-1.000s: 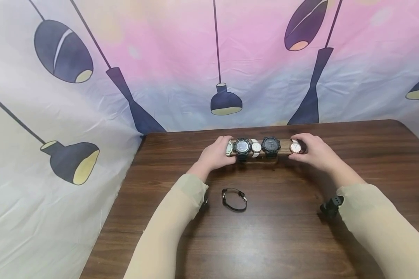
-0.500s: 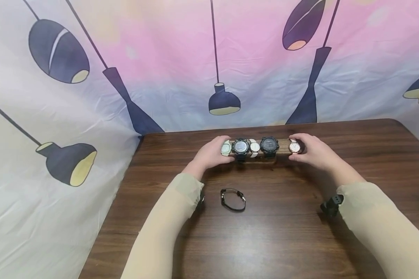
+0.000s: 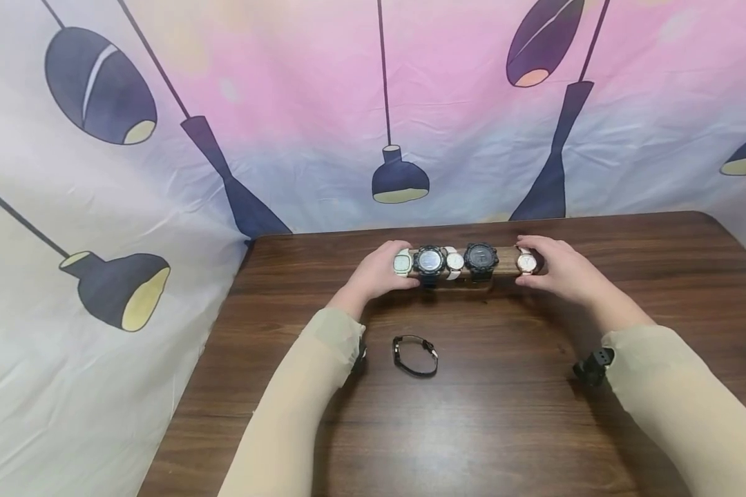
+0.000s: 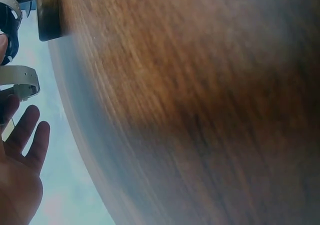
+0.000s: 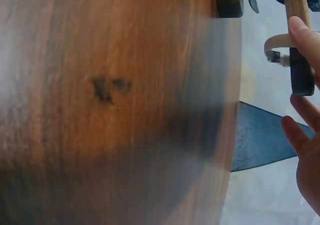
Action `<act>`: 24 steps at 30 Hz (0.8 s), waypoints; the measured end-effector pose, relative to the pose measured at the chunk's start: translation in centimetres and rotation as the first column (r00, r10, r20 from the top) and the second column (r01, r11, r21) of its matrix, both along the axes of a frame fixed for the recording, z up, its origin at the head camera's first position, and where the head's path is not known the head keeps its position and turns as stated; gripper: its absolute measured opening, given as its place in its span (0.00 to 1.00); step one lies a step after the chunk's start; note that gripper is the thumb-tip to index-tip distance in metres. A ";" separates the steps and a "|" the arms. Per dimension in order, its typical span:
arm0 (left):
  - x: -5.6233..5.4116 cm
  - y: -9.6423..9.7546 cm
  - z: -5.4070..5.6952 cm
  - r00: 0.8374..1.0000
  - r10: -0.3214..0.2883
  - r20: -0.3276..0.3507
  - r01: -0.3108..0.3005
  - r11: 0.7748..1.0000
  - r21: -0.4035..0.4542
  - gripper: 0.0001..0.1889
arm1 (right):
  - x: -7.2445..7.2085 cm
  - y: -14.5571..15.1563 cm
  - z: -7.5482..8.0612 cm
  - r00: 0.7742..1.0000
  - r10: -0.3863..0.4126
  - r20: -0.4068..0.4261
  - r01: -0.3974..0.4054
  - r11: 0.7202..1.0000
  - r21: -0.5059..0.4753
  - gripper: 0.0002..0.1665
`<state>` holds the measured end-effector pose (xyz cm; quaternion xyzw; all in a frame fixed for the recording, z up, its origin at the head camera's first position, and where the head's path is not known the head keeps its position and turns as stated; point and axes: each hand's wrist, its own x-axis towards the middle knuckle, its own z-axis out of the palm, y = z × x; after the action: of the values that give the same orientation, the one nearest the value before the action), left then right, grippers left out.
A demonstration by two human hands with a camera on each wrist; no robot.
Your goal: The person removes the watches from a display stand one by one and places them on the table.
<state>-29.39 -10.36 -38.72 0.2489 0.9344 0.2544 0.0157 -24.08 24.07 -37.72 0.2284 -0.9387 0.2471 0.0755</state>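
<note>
A wooden watch stand (image 3: pixel 506 261) stands at the table's far side, its bar running left to right. My left hand (image 3: pixel 378 273) pinches the light green watch (image 3: pixel 403 262) at the bar's left end, thumb on the near side. At the right end, my right hand (image 3: pixel 562 269) holds a small light-strapped watch (image 3: pixel 525 263) between thumb and fingers. Between them on the bar are a black digital watch (image 3: pixel 431 259), a white-strapped watch (image 3: pixel 454 261) and a bulky black watch (image 3: pixel 481 257). The right wrist view shows the thumb against the bar, its other fingers apart.
A thin black watch (image 3: pixel 415 375) lies with its strap in a loop on the brown table (image 3: pixel 472 442), nearer than the stand. Behind the table hangs a fabric backdrop (image 3: pixel 323 138) with printed lamps. Dark wrist cameras (image 3: pixel 593 366) sit at the sleeves.
My left hand has shifted slightly left, and the light green watch's face shows fully now where it was partly covered. The right hand stays on its watch.
</note>
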 end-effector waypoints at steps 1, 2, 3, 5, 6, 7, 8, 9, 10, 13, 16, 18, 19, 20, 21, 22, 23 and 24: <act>0.0 0.0 -0.1 1.000 0.003 0.000 -0.003 1.000 0.004 0.37 | 0.0 0.0 0.1 1.000 -0.004 0.010 0.004 1.000 0.005 0.40; -0.1 0.0 -0.2 1.000 0.007 0.002 -0.007 1.000 0.008 0.37 | 0.0 0.0 0.1 1.000 -0.006 0.026 0.006 1.000 0.010 0.41; -0.1 0.0 -0.2 1.000 0.009 0.006 -0.009 1.000 0.015 0.37 | 0.0 0.0 0.2 0.999 -0.008 0.045 0.008 1.000 0.009 0.41; -0.2 0.0 -0.4 1.000 0.011 0.012 -0.011 0.999 0.030 0.37 | 0.0 0.0 0.2 0.997 -0.013 0.074 0.013 1.000 0.003 0.41; -0.2 0.0 -0.5 1.000 0.010 0.014 -0.010 0.999 0.038 0.36 | 0.0 0.0 0.2 0.997 -0.020 0.081 0.020 1.000 0.000 0.41; -0.2 0.0 -0.6 1.000 0.008 0.016 -0.009 0.999 0.046 0.36 | 0.1 0.1 0.2 0.996 -0.023 0.082 0.024 1.000 -0.002 0.41; -0.2 0.0 -0.6 1.000 0.006 0.017 -0.007 0.999 0.051 0.36 | 0.1 0.1 0.2 0.997 -0.020 0.079 0.021 1.000 -0.005 0.40; -0.3 0.0 -0.6 1.000 0.003 0.016 -0.004 0.998 0.056 0.36 | 0.1 0.2 0.2 0.997 -0.015 0.071 0.016 1.000 -0.009 0.40; -0.3 0.0 -0.7 1.000 0.003 0.014 -0.004 0.998 0.058 0.36 | 0.1 0.2 0.1 0.998 -0.008 0.054 0.009 1.000 -0.015 0.39; -0.3 0.0 -0.7 1.000 0.005 0.006 -0.005 0.998 0.059 0.36 | 0.0 0.4 0.0 1.000 0.013 0.019 -0.012 0.999 -0.034 0.38; -0.4 0.1 -0.7 1.000 0.003 0.002 -0.003 0.998 0.063 0.36 | 0.1 0.5 0.0 0.999 0.006 0.042 -0.004 0.998 -0.063 0.40; -0.4 0.1 -0.7 1.000 -0.002 0.001 0.002 0.998 0.068 0.36 | 0.3 0.6 0.0 0.995 -0.030 0.097 0.038 0.996 -0.078 0.41; -0.4 0.1 -0.7 1.000 -0.003 0.002 0.003 0.997 0.071 0.36 | 0.4 0.7 0.0 0.992 -0.043 0.118 0.052 0.995 -0.082 0.42; -0.4 0.1 -0.7 1.000 -0.004 0.002 0.004 0.997 0.075 0.36 | 0.4 0.7 0.0 0.989 -0.057 0.138 0.069 0.994 -0.087 0.42; -0.5 0.1 -0.8 1.000 -0.004 0.002 0.004 0.997 0.076 0.36 | 0.5 0.7 0.0 0.987 -0.071 0.145 0.083 0.993 -0.081 0.42; -0.5 0.1 -0.8 1.000 -0.003 0.001 0.003 0.997 0.077 0.36 | 0.5 0.7 0.0 0.986 -0.079 0.146 0.091 0.993 -0.076 0.42; -0.5 0.1 -0.8 1.000 -0.002 0.000 0.002 0.997 0.077 0.36 | 0.5 0.7 0.0 0.986 -0.088 0.143 0.098 0.993 -0.068 0.42; -0.5 0.2 -0.8 1.000 -0.003 0.000 0.003 0.997 0.076 0.36 | 0.5 0.7 0.0 0.987 -0.088 0.131 0.097 0.994 -0.058 0.42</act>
<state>-29.90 -10.20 -39.56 0.2507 0.9236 0.2899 0.0066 -23.63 24.80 -37.75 0.1657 -0.9427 0.2875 0.0338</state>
